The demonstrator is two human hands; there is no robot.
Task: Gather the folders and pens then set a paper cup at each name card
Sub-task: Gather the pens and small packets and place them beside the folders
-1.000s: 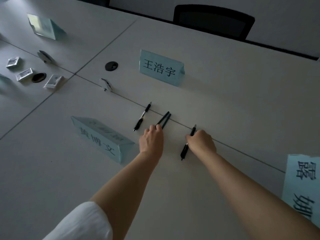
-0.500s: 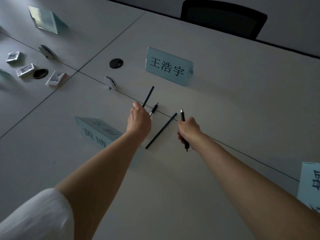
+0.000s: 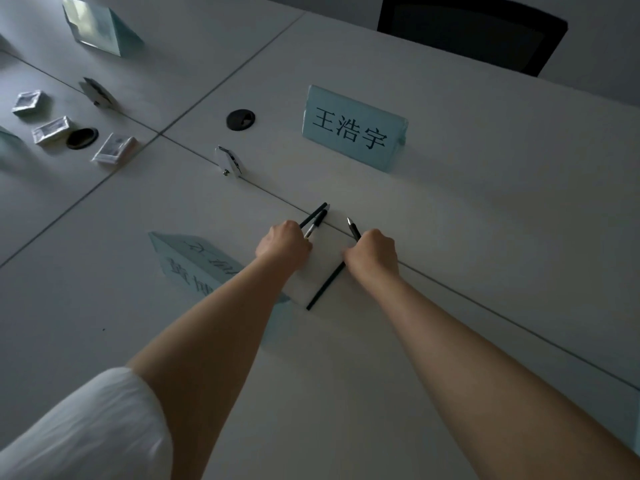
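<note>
My left hand grips two pens that stick out side by side beyond its knuckles: a thin black one and one with a silver part. My right hand holds a black pen with its tip pointing away from me. A thin black stick pen lies on the white table; its far end is hidden under my right hand's fingers. A teal name card stands beyond the hands. Another name card is at my left forearm.
A third name card stands far left. A black chair is behind the table. Two black cable grommets, small white packets and metal brackets sit along the table seams.
My left hand has taken a second pen beside the thin one. My right hand, still holding its pen, has moved left onto the upper end of the lying stick pen.
</note>
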